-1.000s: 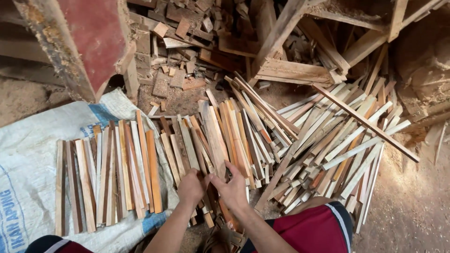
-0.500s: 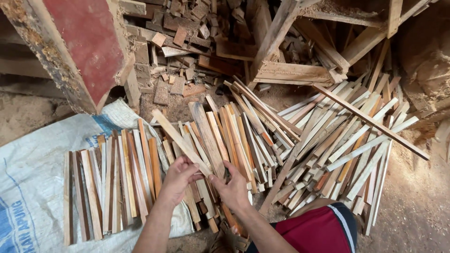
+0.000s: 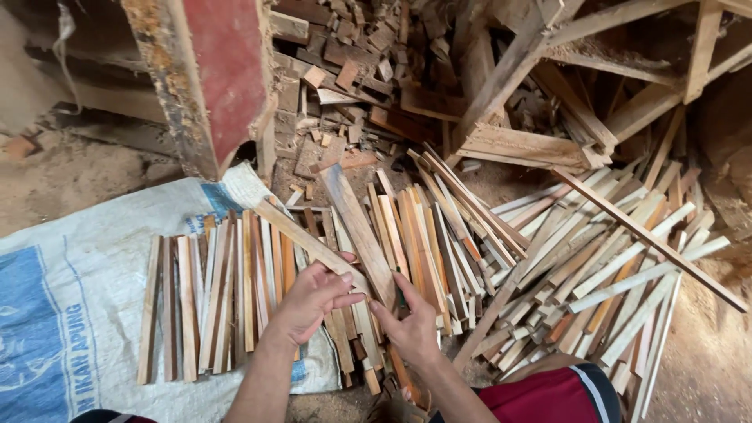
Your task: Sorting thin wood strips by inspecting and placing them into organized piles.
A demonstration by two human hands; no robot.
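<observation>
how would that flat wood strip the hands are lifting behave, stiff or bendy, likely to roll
The wood strip looks stiff: it juts straight from the right hand without sagging. Thin and flat, so probably light, unlikely to roll. Its rough-sawn faces probably grip rather than slip.

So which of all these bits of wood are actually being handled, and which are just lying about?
In hand:
left hand on a long pale wooden slat
right hand on a broader brown wooden slat

Lying about:
white woven sack
heap of short wood offcuts
red-painted plank

Woodworking shed, wood slats (image 3: 501, 251), offcut heap (image 3: 352, 63)
</observation>
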